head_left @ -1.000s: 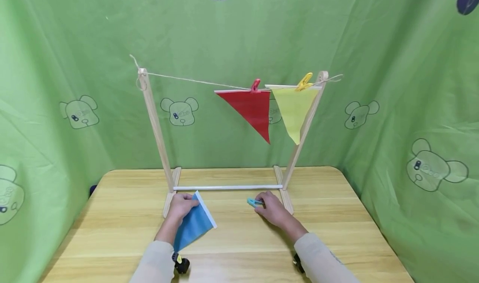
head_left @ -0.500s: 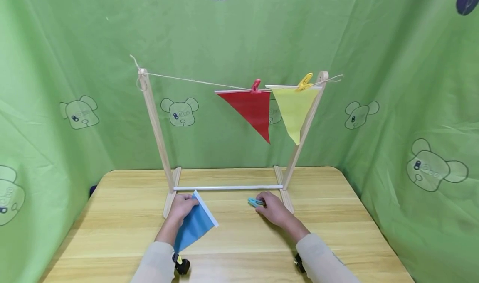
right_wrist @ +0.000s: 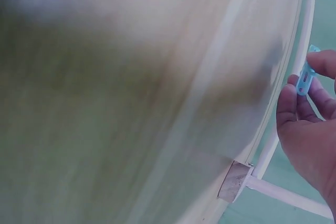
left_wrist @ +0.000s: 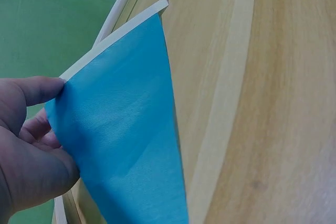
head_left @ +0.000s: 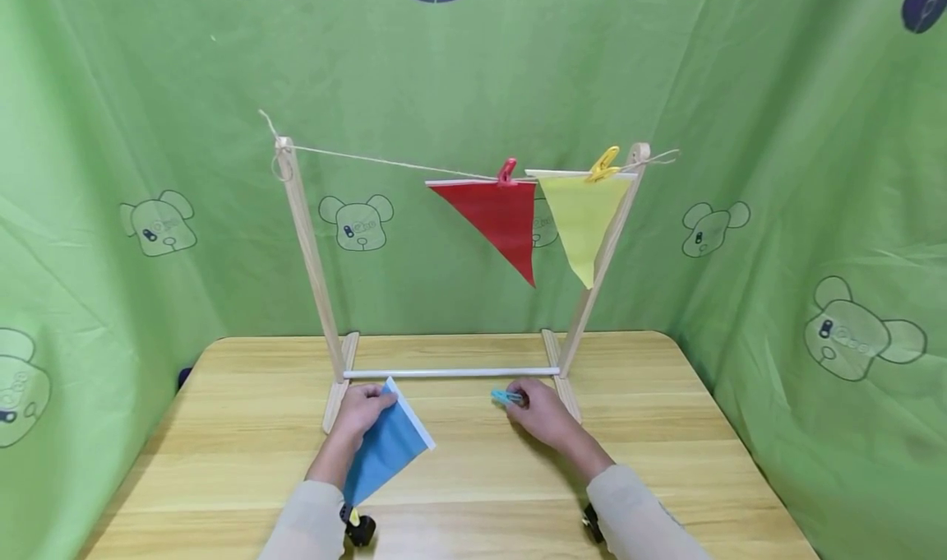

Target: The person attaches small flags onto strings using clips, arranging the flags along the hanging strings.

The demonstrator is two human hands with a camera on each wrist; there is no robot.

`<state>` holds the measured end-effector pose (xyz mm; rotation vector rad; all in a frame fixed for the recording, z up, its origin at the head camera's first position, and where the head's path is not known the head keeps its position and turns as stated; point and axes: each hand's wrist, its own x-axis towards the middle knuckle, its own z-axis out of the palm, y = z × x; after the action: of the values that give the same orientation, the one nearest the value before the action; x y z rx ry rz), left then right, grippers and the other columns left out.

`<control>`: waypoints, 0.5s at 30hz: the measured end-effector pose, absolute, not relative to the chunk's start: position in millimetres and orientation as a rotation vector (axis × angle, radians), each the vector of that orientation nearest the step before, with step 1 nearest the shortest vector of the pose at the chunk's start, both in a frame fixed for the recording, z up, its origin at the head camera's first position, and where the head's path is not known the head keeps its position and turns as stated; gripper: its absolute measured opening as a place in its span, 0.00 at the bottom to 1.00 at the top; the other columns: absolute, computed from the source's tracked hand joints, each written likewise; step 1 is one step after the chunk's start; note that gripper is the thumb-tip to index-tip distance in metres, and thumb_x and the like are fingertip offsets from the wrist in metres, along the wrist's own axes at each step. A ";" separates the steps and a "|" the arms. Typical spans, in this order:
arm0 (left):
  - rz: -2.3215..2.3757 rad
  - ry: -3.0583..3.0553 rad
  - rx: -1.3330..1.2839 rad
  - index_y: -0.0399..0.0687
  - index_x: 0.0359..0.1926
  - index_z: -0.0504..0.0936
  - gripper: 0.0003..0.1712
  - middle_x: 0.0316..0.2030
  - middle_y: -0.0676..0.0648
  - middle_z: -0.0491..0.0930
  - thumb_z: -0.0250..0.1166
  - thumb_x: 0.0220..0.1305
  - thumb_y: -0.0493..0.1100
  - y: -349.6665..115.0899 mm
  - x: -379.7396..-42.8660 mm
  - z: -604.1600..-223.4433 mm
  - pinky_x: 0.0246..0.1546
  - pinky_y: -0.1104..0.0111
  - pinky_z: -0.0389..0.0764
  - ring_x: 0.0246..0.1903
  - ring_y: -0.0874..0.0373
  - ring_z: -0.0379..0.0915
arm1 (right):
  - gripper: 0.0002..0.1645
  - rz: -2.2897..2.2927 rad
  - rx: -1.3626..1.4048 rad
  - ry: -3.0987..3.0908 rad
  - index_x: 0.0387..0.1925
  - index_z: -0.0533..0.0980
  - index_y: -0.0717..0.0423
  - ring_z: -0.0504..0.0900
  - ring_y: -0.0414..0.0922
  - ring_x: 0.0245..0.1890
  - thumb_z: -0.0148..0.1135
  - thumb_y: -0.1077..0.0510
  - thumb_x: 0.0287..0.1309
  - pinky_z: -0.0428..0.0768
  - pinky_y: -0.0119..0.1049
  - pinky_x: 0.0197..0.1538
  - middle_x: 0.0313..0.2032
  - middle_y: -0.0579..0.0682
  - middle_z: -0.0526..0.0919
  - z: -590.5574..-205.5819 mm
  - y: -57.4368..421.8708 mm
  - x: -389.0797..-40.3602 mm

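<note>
A blue triangular pennant (head_left: pixel 388 447) with a white top edge is pinched by my left hand (head_left: pixel 360 412) near one end of that edge. In the left wrist view the blue cloth (left_wrist: pixel 128 114) spreads out beyond the thumb and fingers. My right hand (head_left: pixel 543 414) holds a light-blue clothespin (head_left: pixel 505 397) between thumb and fingers, low over the table; the right wrist view shows the clothespin (right_wrist: pixel 305 78) too. Behind both hands a string (head_left: pixel 392 163) spans a wooden stand. On it hang a red pennant (head_left: pixel 503 219) under a red clothespin (head_left: pixel 506 171) and a yellow pennant (head_left: pixel 580 215) under a yellow one.
The stand has a left post (head_left: pixel 307 247), a right post (head_left: pixel 608 252) and a white crossbar (head_left: pixel 451 372) low between them. It stands at the back of the wooden table (head_left: pixel 473 494). Green cloth (head_left: pixel 444 75) with printed bear heads surrounds the table.
The blue pennant's free end has shifted slightly right. The clothespin has turned a little in my right hand. Both hands stay in nearly the same place.
</note>
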<state>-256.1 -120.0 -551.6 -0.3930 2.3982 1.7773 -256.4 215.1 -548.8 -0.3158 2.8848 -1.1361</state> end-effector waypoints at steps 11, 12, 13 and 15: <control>1.891 2.395 -0.363 0.35 0.43 0.86 0.11 0.35 0.46 0.81 0.72 0.65 0.39 -119.9 -258.2 -552.9 0.36 0.67 0.76 0.38 0.54 0.76 | 0.10 -1.274 -0.352 2.866 0.46 0.82 0.55 0.73 0.42 0.35 0.70 0.61 0.63 0.76 0.28 0.34 0.36 0.49 0.76 -546.2 220.3 -252.7; 1.900 2.391 -0.367 0.35 0.43 0.86 0.11 0.35 0.47 0.80 0.72 0.64 0.39 -119.9 -258.4 -552.4 0.36 0.68 0.76 0.37 0.54 0.76 | 0.11 -1.285 -0.353 2.866 0.46 0.82 0.55 0.73 0.42 0.36 0.70 0.61 0.63 0.77 0.28 0.35 0.37 0.49 0.76 -545.5 220.8 -252.3; 1.913 2.389 -0.368 0.35 0.42 0.86 0.11 0.35 0.47 0.81 0.72 0.64 0.39 -120.0 -258.5 -551.8 0.36 0.68 0.76 0.37 0.55 0.76 | 0.11 -1.298 -0.358 2.866 0.47 0.82 0.55 0.74 0.42 0.36 0.71 0.61 0.63 0.77 0.29 0.35 0.37 0.49 0.77 -544.8 221.5 -252.2; 1.942 2.381 -0.362 0.34 0.41 0.86 0.11 0.36 0.46 0.81 0.72 0.63 0.38 -120.5 -259.0 -551.0 0.35 0.69 0.77 0.37 0.55 0.76 | 0.13 -1.334 -0.354 2.862 0.48 0.82 0.57 0.75 0.41 0.36 0.71 0.61 0.62 0.79 0.28 0.36 0.37 0.48 0.78 -544.5 222.9 -253.2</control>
<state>-259.0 -120.5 -551.0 -0.3621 2.3807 1.9418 -253.2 222.9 -544.5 -0.3542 2.8618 -1.3337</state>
